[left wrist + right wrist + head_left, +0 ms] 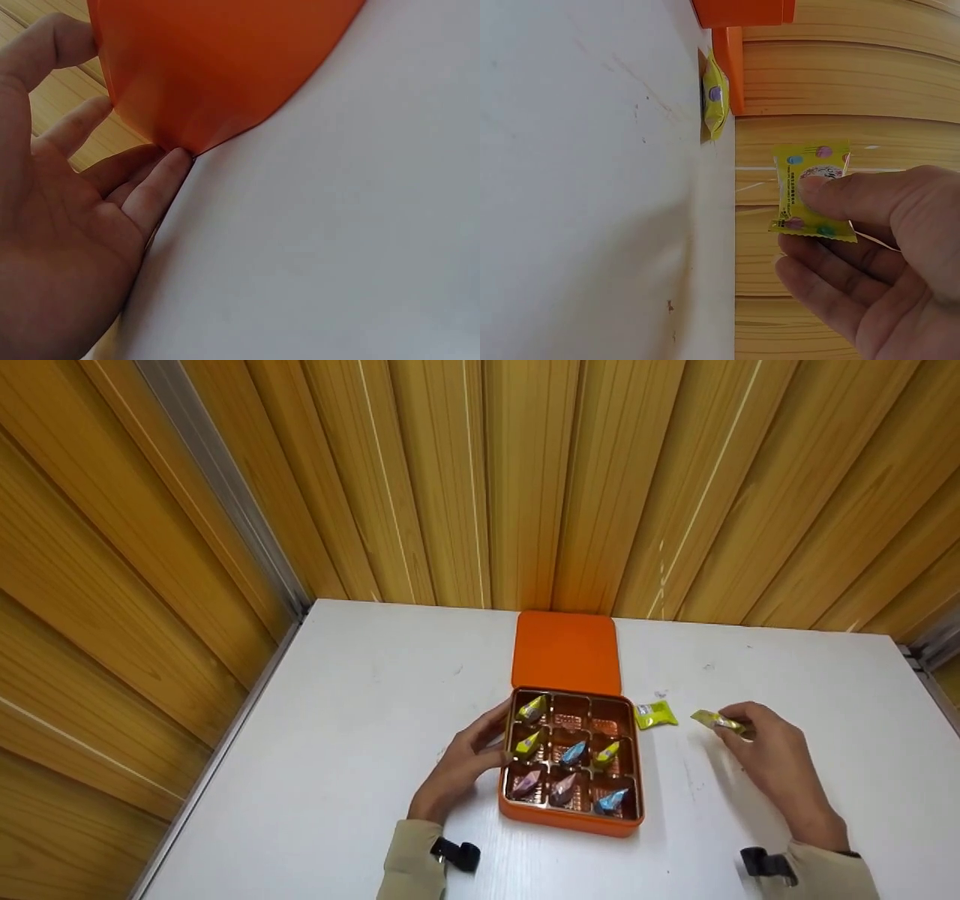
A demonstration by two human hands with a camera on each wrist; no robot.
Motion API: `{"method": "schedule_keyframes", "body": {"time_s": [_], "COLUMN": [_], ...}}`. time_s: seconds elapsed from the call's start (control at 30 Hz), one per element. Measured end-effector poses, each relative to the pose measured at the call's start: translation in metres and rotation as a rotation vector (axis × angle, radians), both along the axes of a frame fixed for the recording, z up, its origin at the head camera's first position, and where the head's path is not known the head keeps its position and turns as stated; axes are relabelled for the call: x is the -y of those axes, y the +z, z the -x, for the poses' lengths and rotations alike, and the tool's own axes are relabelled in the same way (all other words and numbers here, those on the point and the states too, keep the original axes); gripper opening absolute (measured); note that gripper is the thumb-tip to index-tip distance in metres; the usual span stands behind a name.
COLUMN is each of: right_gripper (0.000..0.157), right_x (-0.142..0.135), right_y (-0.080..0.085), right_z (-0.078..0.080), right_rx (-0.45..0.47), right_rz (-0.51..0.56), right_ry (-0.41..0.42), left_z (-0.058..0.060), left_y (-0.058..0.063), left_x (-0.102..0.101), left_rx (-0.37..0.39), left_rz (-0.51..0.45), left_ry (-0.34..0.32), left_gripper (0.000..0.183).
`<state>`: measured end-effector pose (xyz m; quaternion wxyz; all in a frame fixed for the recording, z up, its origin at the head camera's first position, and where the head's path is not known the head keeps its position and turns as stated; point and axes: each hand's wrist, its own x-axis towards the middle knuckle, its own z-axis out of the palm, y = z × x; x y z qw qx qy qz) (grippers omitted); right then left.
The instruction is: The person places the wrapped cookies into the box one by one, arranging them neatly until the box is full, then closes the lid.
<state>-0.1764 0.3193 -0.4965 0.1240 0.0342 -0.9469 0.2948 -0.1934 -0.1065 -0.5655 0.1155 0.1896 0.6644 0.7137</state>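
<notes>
An orange tin [568, 823] with a gridded brown inner tray stands on the table. Several wrapped candies in yellow-green, blue and pink sit in its compartments; the back middle and back right compartments hold none. My left hand [463, 769] rests against the tin's left side, thumb near the rim. In the left wrist view its relaxed fingers [161, 187] touch the orange wall. To the right of the tin, my right hand [776, 742] pinches a yellow-green wrapped candy [816, 191] between thumb and fingers, above the table. Another yellow-green candy [656, 715] lies beside the tin's right wall.
The orange lid [566, 652] lies behind the tin, near the back edge of the white table [360, 720]. Wood-patterned walls [517, 487] rise behind the table and at its left.
</notes>
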Motion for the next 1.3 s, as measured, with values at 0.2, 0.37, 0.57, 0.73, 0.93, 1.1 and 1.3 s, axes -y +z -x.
{"method": "schedule_keyframes", "body": {"time_s": [0.2,0.37,0.57,0.73,0.93,1.1,1.3], "right_gripper": [0.027,0.028,0.029,0.03,0.028,0.028,0.029], "right_x": [0.007,0.015,0.024,0.034,0.045,0.054,0.063], "right_y": [0.009,0.016,0.023,0.029,0.035,0.039,0.041], "right_z": [0.005,0.008,0.011,0.014,0.017,0.021,0.026], "right_rx": [-0.089,-0.128,-0.171,-0.166,-0.128,-0.14,-0.201], "right_rz": [-0.029,-0.034,-0.052,-0.058,-0.041,-0.052,-0.074], "right_ry": [0.049,0.101,0.156,0.196,0.259,0.304,0.376], "left_z": [0.002,0.003,0.002,0.002,0.002,0.002,0.001], "left_y": [0.0,0.0,0.001,0.001,0.0,0.0,-0.001], "left_x": [0.0,0.0,-0.001,0.0,0.0,0.0,-0.001], "left_rx": [-0.021,-0.016,-0.012,-0.03,-0.034,-0.023,-0.025], "left_rz": [-0.008,-0.01,-0.007,-0.008,-0.008,-0.009,-0.021], "left_ry": [-0.011,-0.011,-0.01,-0.014,-0.014,-0.011,-0.012], "left_gripper": [0.08,0.081,0.081,0.082,0.081,0.081,0.082]}}
